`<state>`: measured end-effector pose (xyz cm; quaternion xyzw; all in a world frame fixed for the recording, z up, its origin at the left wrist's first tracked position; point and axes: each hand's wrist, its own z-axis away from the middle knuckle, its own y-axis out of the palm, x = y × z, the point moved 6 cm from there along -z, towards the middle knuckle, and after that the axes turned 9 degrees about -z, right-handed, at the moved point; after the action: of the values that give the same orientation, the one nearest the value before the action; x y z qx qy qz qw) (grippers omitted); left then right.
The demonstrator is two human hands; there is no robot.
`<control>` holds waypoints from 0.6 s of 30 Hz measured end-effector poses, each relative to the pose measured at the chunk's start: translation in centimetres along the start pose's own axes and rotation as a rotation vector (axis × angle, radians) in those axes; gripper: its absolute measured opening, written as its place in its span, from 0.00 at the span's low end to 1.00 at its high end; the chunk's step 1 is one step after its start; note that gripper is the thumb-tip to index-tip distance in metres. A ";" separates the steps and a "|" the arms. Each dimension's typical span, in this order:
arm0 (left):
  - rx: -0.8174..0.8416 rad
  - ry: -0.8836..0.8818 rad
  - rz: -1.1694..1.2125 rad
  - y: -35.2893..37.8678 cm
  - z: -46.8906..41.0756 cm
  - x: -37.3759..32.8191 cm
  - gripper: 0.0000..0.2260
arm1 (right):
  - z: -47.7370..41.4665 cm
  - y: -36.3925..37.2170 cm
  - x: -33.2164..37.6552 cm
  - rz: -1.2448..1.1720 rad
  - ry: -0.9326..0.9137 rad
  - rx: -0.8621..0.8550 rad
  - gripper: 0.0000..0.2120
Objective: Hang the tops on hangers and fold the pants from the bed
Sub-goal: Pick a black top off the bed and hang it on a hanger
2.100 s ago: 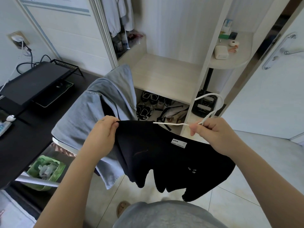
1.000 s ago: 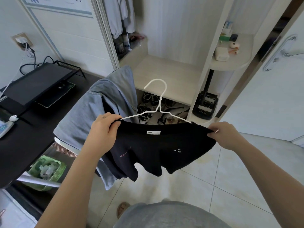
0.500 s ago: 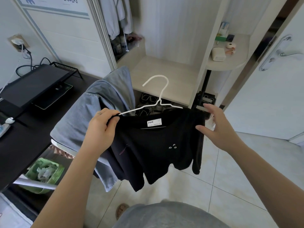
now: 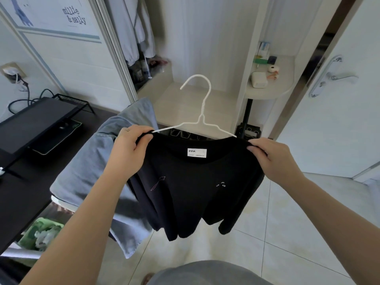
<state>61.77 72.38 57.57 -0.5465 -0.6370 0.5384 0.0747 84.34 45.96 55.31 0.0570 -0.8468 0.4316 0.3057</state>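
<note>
Black top (image 4: 191, 188) hung on white hanger (image 4: 202, 112), hook upright, held in the air before the open wardrobe (image 4: 205, 48). Left grip (image 4: 131, 145) pinched one shoulder of the top at the hanger's end; right grip (image 4: 271, 157) pinched the other. White neck label (image 4: 196, 153) read "FPA"; finer print below illegible. Wall poster (image 4: 61, 15) read "millie & sally". Pale denim garment (image 4: 86, 165) draped beside dark worktop (image 4: 24, 192).
</note>
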 end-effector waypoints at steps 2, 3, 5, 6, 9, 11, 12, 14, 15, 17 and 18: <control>-0.041 0.030 -0.016 -0.3 -1.6 -0.3 0.07 | -1.0 -1.0 0.7 -0.090 0.042 0.041 0.08; -0.054 0.051 -0.025 -0.5 -2.6 -0.5 0.07 | -1.6 -1.4 1.1 -0.147 0.076 0.083 0.09; -0.064 0.091 -0.047 -0.8 -5.0 -1.2 0.07 | -2.9 -2.3 1.9 -0.236 0.136 0.164 0.09; -0.064 0.112 -0.057 -0.9 -6.3 -1.6 0.07 | -3.6 -2.7 2.3 -0.265 0.158 0.192 0.09; -0.049 0.172 -0.060 -0.8 -10.8 -3.3 0.08 | -6.2 -4.2 3.5 -0.356 0.212 0.252 0.12; -0.064 0.194 -0.056 -0.9 -14.2 -4.5 0.08 | -8.3 -5.2 4.3 -0.439 0.255 0.260 0.16; -0.077 0.207 -0.049 -0.9 -15.9 -5.2 0.08 | -9.3 -5.8 4.7 -0.478 0.270 0.244 0.16; -0.093 0.221 -0.020 -0.9 -19.6 -6.3 0.09 | -11.6 -6.8 5.4 -0.554 0.297 0.171 0.14; -0.097 0.233 0.002 -0.9 -21.4 -6.9 0.09 | -12.8 -7.2 5.5 -0.591 0.318 0.115 0.14; -0.106 0.244 0.030 -1.0 -25.4 -7.9 0.09 | -15.2 -7.7 5.7 -0.657 0.366 -0.002 0.15; -0.115 0.232 0.037 -1.2 -27.4 -8.2 0.10 | -16.6 -7.9 6.0 -0.671 0.380 -0.051 0.15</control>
<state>82.97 82.79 73.74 -0.6204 -0.6437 0.4353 0.1064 90.11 54.77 71.51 0.2426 -0.7196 0.2893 0.5828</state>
